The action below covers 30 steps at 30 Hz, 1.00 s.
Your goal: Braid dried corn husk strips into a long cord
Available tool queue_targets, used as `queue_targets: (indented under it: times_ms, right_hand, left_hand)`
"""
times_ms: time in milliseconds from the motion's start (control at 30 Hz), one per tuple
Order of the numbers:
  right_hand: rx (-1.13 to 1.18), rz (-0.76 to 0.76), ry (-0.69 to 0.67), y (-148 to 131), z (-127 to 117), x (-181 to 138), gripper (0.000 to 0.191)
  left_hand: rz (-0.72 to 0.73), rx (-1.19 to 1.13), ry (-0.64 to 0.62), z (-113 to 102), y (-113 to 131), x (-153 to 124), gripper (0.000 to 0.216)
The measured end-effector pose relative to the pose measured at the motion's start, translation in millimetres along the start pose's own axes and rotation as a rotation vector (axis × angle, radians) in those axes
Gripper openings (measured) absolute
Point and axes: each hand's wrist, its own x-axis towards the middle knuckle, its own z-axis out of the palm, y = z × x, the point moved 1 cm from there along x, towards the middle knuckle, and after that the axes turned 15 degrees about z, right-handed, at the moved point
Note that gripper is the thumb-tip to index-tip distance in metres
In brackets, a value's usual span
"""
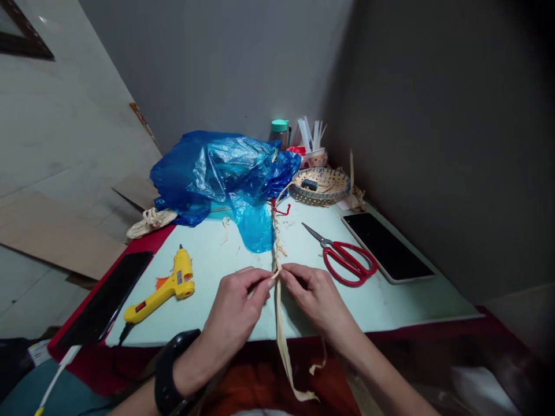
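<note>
A pale braid of dried plant fibre (pixel 278 245) runs away from me over the table, with a red tie (pixel 281 210) near its far end. My left hand (pixel 240 297) pinches a strand at the near end of the braid, thumb against forefinger. Close beside it, my right hand (pixel 314 294) pinches the braid at the same spot. One long loose strand (pixel 282 341) hangs from there over the table edge toward my lap. A thinner curled strand (pixel 319 364) dangles below my right hand.
Red-handled scissors (pixel 349 263) and a tablet (pixel 388 245) lie at right. A yellow glue gun (pixel 167 286) and a black phone (pixel 108 297) lie at left. Behind are a blue plastic bag (pixel 225 167), a woven basket (pixel 321 196), a jar (pixel 280 132) and a cup of white sticks (pixel 316 157).
</note>
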Motion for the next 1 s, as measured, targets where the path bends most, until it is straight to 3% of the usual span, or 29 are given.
queue_targets:
  times_ms: [100,267,333,400,533,667,833,1000]
  right_hand:
    - [0.112,0.034,-0.008,0.7,2.1,-0.4,0.029]
    - [0.306,0.069,-0.085,4.1,-0.4,1.1,0.028]
    - [0.388,0.08,-0.165,5.4,-2.8,1.5,0.026]
    - [0.455,0.074,-0.225,6.0,-4.8,1.6,0.025]
    - [0.501,0.052,-0.274,6.9,-6.1,1.7,0.023]
    - [0.56,0.069,-0.293,11.7,-6.3,2.9,0.023]
    - [0.656,0.133,-0.351,17.7,-7.6,1.8,0.022]
    - [0.615,0.024,-0.334,11.8,-7.1,-0.9,0.024]
  left_hand:
    - [0.155,0.215,0.064,3.9,8.4,-11.0,0.021]
    - [0.591,0.762,0.103,33.1,11.9,-28.6,0.032]
    - [0.649,0.944,0.077,41.2,11.9,-33.0,0.04]
    - [0.643,0.983,0.043,41.1,14.4,-34.8,0.043]
    - [0.521,0.598,-0.042,21.6,21.7,-26.6,0.022]
    - [0.164,0.164,0.105,2.4,14.8,-5.9,0.013]
    - [-0.153,-0.604,-0.002,6.9,2.0,14.1,0.01]
    - [-0.241,-0.81,-0.013,13.4,-0.2,19.8,0.016]
